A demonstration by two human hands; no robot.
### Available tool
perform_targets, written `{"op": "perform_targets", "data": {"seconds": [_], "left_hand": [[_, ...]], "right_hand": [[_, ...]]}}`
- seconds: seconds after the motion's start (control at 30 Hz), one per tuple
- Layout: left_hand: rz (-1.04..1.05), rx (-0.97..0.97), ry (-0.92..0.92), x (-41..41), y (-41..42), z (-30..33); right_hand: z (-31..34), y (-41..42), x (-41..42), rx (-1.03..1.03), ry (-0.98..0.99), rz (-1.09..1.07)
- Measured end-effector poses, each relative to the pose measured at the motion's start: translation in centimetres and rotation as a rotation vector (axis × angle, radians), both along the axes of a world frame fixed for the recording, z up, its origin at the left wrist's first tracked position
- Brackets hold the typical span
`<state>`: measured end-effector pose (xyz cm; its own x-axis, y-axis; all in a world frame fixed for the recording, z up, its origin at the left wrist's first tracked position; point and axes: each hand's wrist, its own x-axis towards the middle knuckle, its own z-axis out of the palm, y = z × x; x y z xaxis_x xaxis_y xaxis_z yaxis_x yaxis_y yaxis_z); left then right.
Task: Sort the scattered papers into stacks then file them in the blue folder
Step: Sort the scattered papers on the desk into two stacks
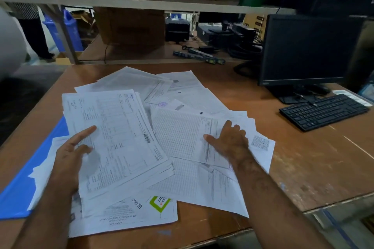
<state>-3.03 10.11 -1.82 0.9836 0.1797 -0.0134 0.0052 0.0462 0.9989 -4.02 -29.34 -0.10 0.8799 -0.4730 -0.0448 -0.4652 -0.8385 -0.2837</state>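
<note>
We see the main risk in the loose spread itself: the scattered papers (pixel 182 95) overlap at many angles across the desk (pixel 303 168), and a quick sweep could drag unrelated sheets along and mix what should be separate stacks. The bundle in our left hand (pixel 70 155) is fanned at its lower edges, so sheets could slip out of it if the grip loosens or the bundle tilts. A few sheets near us reach close to the front edge of the desk and could slide off if nudged. The blue folder (pixel 22 186) lies flat at the left of the desk, partly buried under white sheets, so opening it later could scatter whatever rests on it.

Our left hand holds the stack of printed forms (pixel 113 139) from its left side: thumb and forefinger lie across the top sheet, while the other fingers are hidden beneath, so we judge them to be supporting it. The forearm comes in from the lower left. Our right hand (pixel 228 141) rests flat, fingers straight and slightly spread, thumb pointing left, pressing on a gridded sheet (pixel 178 133) in the middle of the pile; it grips nothing. A keyboard (pixel 323 111) and monitor (pixel 307 50) sit well apart at the right.
</note>
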Motion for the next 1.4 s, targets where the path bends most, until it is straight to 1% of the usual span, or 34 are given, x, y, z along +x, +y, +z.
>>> {"op": "perform_targets", "data": {"seconds": [0.07,0.1,0.33,0.37,0.43,0.57,0.63,0.7,0.8,0.83,0.9,0.97,1.07,1.13,1.2,1.23,1.3,1.4], "left_hand": [[-0.007,0.016,0.007,0.2,0.1,-0.1],[-0.004,0.015,0.004,0.2,0.1,-0.1],[-0.005,0.016,-0.004,0.2,0.0,-0.1],[-0.004,0.019,-0.007,0.3,0.1,-0.2],[-0.006,0.023,-0.008,0.4,0.2,-0.3],[-0.005,0.025,-0.008,0.3,0.2,-0.1],[-0.01,0.03,-0.015,0.2,0.1,0.1],[-0.022,0.03,-0.036,0.0,0.0,0.1],[-0.029,0.028,-0.035,0.3,0.3,-0.2],[-0.03,0.03,-0.031,0.4,0.4,-0.2],[-0.026,0.072,-0.041,0.6,0.5,-0.3],[-0.016,0.111,-0.052,0.6,0.4,-0.2],[-0.009,0.108,-0.05,0.5,0.1,0.1],[0.001,0.103,-0.043,0.4,-0.1,0.2],[0.004,0.114,-0.038,0.3,-0.2,0.4],[0.007,0.123,-0.036,0.3,-0.2,0.4],[0.009,0.124,-0.022,0.3,-0.1,0.3],[0.004,0.129,-0.028,0.1,-0.3,0.6]], "right_hand": [[0.1,-0.8,0.4,0.039,0.037,-0.03],[0.2,-1.1,0.7,0.105,0.033,-0.037],[2.6,-4.3,1.5,0.747,-0.098,-0.127],[3.6,-4.9,1.5,0.777,-0.101,-0.105],[6.2,-5.9,1.9,0.717,-0.07,-0.006],[11.8,-7.4,3.5,0.643,-0.194,0.292],[14.9,-8.5,4.4,0.574,-0.206,0.351],[17.5,-9.7,5.5,0.452,-0.144,0.372],[18.4,-9.7,6.7,0.183,0.084,0.445],[18.3,-9.0,6.9,0.093,0.132,0.473],[17.1,-7.4,7.4,-0.033,0.157,0.486],[15.2,-5.3,8.0,-0.074,0.134,0.501],[11.4,-2.0,9.4,-0.144,0.019,0.5],[9.4,-0.1,10.3,-0.274,-0.073,0.527],[7.8,1.4,11.1,-0.383,-0.113,0.567],[6.9,1.9,11.4,-0.394,-0.103,0.576],[5.3,2.6,11.3,-0.338,-0.01,0.54],[2.3,3.5,8.8,-0.134,0.129,0.356]]}}
